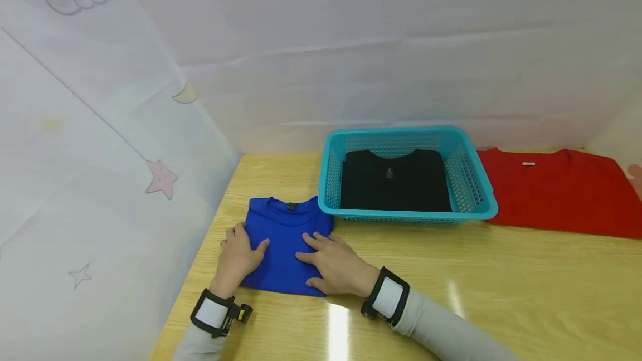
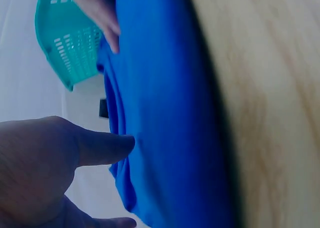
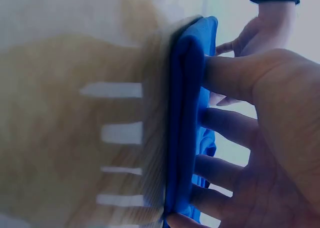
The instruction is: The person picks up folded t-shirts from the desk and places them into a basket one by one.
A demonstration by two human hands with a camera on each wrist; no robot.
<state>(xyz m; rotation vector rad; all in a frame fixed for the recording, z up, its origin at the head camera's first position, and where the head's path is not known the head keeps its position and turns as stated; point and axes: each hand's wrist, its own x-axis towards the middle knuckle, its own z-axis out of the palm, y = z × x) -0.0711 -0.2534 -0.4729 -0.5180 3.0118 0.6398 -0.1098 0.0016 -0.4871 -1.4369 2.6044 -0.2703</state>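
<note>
A folded blue T-shirt (image 1: 286,249) lies flat on the table, its collar toward the back. At its left edge my left hand (image 1: 238,255) rests, thumb reaching onto the cloth. My right hand (image 1: 338,266) lies on the shirt's right side with fingers spread. In the left wrist view, the thumb (image 2: 107,147) touches the blue fabric. The right wrist view shows the fingers (image 3: 225,125) against the layered folded edge of the shirt (image 3: 185,123). Neither hand grips the cloth.
A turquoise plastic basket (image 1: 406,216) stands at the back, just right of the blue shirt, holding a folded black T-shirt (image 1: 396,183). Right of it lies a folded red T-shirt (image 1: 557,194). A pale printed sheet (image 1: 391,71) hangs behind the wooden table (image 1: 501,283).
</note>
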